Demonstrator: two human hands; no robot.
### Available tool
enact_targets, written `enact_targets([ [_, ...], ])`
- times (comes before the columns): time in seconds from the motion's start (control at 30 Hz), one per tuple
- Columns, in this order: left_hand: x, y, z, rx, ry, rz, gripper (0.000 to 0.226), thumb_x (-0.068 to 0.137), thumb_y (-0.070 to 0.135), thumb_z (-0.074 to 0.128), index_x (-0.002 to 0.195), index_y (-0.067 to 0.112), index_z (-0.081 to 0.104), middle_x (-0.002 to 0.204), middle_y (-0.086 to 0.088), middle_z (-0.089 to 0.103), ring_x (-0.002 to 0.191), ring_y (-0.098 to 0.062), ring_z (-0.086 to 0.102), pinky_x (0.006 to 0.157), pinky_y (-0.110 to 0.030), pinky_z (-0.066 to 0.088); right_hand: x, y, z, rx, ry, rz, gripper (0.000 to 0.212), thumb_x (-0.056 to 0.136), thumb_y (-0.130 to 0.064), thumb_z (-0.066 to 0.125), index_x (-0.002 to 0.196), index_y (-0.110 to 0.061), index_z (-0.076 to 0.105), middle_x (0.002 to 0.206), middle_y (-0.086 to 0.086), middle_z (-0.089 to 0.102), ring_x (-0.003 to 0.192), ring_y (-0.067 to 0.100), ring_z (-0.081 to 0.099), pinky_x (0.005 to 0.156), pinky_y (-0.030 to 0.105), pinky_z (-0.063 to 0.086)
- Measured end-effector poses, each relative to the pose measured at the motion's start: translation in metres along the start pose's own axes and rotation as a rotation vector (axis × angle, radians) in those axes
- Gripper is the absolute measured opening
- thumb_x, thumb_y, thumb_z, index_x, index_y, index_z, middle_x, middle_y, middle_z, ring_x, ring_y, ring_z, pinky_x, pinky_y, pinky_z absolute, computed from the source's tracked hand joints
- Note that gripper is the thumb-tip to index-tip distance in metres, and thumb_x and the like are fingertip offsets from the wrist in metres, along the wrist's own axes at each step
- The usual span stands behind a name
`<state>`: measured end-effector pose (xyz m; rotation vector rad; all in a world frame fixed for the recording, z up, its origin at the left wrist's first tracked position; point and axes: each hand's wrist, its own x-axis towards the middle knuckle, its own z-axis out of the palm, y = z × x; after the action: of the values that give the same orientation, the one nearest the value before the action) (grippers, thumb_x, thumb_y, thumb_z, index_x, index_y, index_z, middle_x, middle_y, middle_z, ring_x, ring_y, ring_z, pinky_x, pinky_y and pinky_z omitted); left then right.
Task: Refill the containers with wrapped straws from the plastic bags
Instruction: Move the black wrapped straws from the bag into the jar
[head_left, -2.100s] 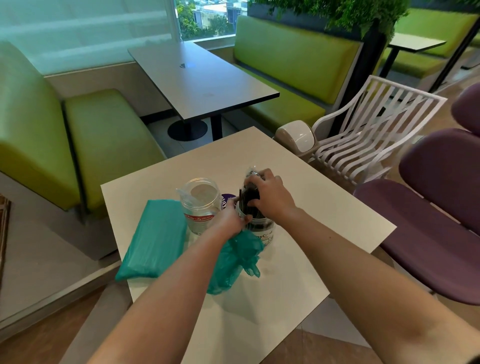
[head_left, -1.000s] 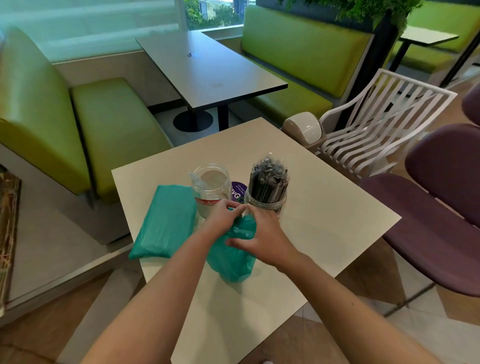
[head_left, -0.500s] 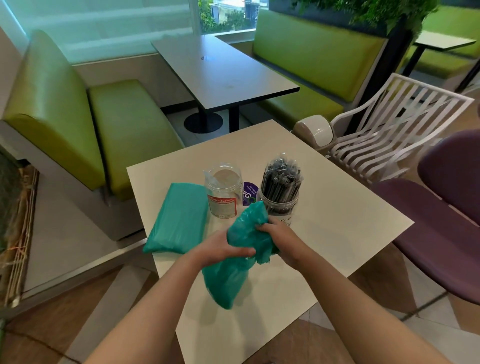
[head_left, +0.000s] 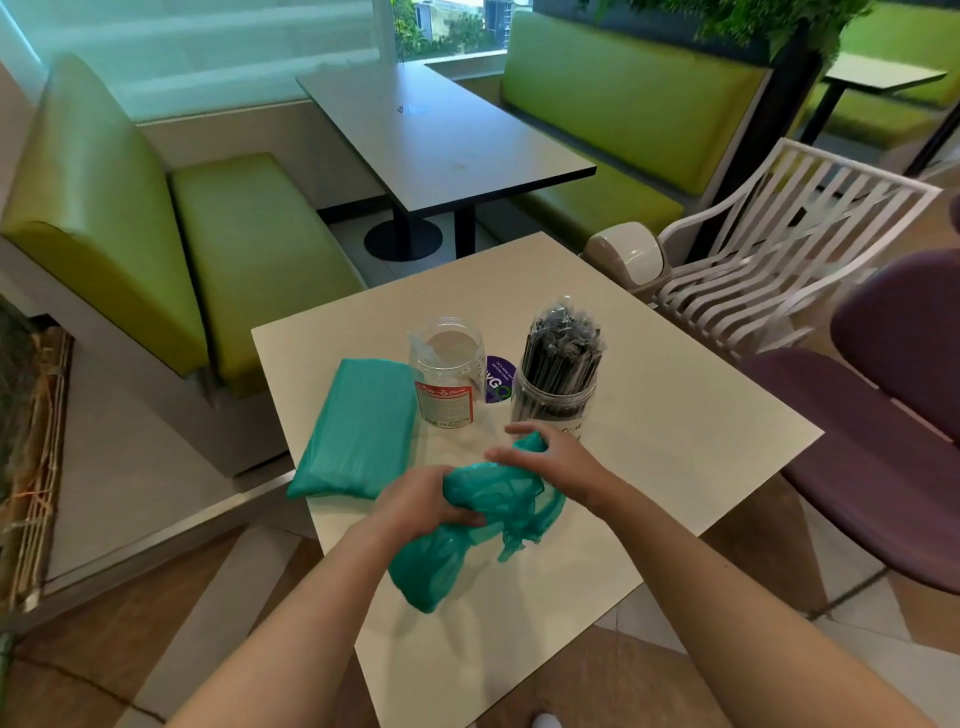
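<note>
A crumpled teal plastic bag (head_left: 457, 540) hangs limp just above the cream table (head_left: 675, 467), near its front edge. My left hand (head_left: 421, 501) grips its middle and my right hand (head_left: 550, 457) closes on its upper end. Behind my hands stand two clear jars. The right jar (head_left: 553, 400) is packed with black wrapped straws (head_left: 563, 348) that stick out above its rim. The left jar (head_left: 448, 379) holds no straws. To its left a second teal bag (head_left: 358, 426) lies flat and full on the table.
A purple round sticker (head_left: 498, 382) shows between the jars. Purple chairs (head_left: 883, 441) stand to the right, a white slatted chair (head_left: 779, 249) and a small bin (head_left: 631, 260) beyond the table. A green bench (head_left: 208, 249) is at the left, a dark table (head_left: 436, 135) behind.
My right hand left the straw-filled jar and joined my left hand on the crumpled teal bag. Both hands have drawn the bag toward me, away from the jars, bunching it up.
</note>
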<state>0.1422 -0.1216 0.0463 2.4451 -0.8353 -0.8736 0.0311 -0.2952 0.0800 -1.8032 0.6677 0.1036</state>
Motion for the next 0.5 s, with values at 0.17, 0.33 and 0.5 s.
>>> enact_targets([
  [0.17, 0.001, -0.009, 0.000, 0.010, -0.002, -0.017, 0.045, 0.057, 0.063, 0.082, 0.084, 0.031, 0.065, 0.081, 0.010, 0.069, 0.081, -0.013, 0.064, 0.080, -0.038, 0.054, 0.003, -0.002, -0.005, 0.038, 0.085, 0.008, 0.014, 0.078, -0.008, 0.070, 0.080, -0.018, 0.061, 0.080, 0.003, 0.061, 0.073, 0.014, 0.058, 0.061, 0.020, 0.049],
  [0.33, -0.003, -0.025, -0.001, -0.064, 0.019, -0.067, 0.038, 0.062, 0.055, 0.084, 0.083, 0.030, 0.066, 0.083, 0.006, 0.070, 0.082, -0.015, 0.065, 0.076, -0.033, 0.051, 0.011, 0.009, -0.016, 0.296, 0.367, 0.039, 0.012, 0.082, -0.011, 0.070, 0.081, -0.014, 0.058, 0.084, 0.008, 0.061, 0.082, 0.027, 0.060, 0.076, 0.045, 0.057],
  [0.5, -0.005, -0.018, -0.001, -0.223, 0.033, -0.098, 0.047, 0.068, 0.049, 0.084, 0.106, 0.024, 0.069, 0.094, 0.003, 0.072, 0.085, -0.012, 0.065, 0.073, -0.027, 0.050, -0.005, 0.015, 0.007, 0.359, 0.122, 0.176, 0.114, 0.049, -0.067, 0.083, 0.141, -0.026, 0.028, 0.131, 0.001, 0.051, 0.118, 0.025, 0.055, 0.091, 0.049, 0.048],
])
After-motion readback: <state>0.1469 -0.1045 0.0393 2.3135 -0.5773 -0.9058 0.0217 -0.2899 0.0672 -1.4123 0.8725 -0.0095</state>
